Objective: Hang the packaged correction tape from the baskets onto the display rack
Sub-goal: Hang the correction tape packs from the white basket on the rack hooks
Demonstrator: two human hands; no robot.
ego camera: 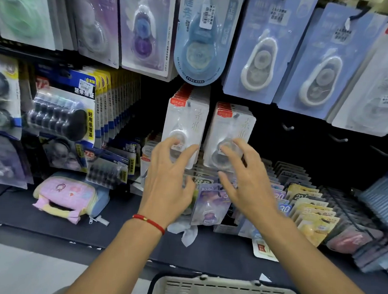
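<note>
Both hands reach up to two stacks of white correction tape packs hanging side by side on the display rack (325,141), in the middle of the view. The left hand (168,179), with a red string bracelet (148,222) on its wrist, has its fingers spread and loosely bent, the fingertips touching the lower part of the left stack of packs (185,121). It does not grip anything that can be seen. The right hand (247,184) is spread the same way, its fingers (238,149) lying over the clear bubble at the bottom of the right stack of packs (230,131); whether the thumb is pinching the pack from below cannot be told. The two stacks hang just beside each other, each with a red label at its top corner.

To the right of the stacks, bare metal hooks (339,138) stick out from the dark back panel of the rack. Above hang larger blue packs (260,46) and a round-bottomed light blue pack (199,38) with a price sticker. To the left hang packs with black rolls under a blue and yellow card (61,113). Below the hands, rows of smaller colourful packs (309,206) stand upright in a wire holder on the shelf (36,223). A pink and yellow pouch (65,195) lies on the shelf at the left.

At the bottom edge, a pale plastic basket (225,292) sits under the arms, with a few white and red packs showing inside it.
</note>
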